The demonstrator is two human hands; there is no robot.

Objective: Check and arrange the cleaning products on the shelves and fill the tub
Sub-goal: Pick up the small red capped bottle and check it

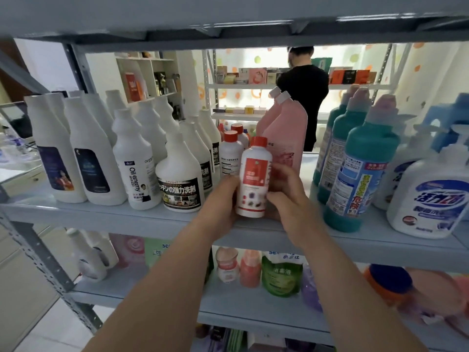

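From my feed, near the centre of the frame, my left hand (223,199) is curled against the left side of a small white red-capped bottle (253,179), and my right hand (286,196) wraps its right side, fingers over the edge of the red label. Both hands hold it between them, leaning slightly, its base at the front lip of the middle shelf (101,212). I cannot tell whether it rests on the shelf or is lifted. Along that shelf, from the left of the frame, stand tall white bottles (76,153), then an "Oil enemy" bottle (134,168) and a black-labelled bottle (180,179) just beside my left hand. Behind the held bottle stand two more small red-capped ones (229,153), with pink jugs (286,130) behind my right hand. Further right come teal bottles (360,168) in a row, then a white pump bottle (429,194) at the right edge. On the lower shelf (228,306) sit small pink and orange bottles (250,269) and a green pouch (281,275). A person in black (304,92) stands beyond the shelves, upper middle.
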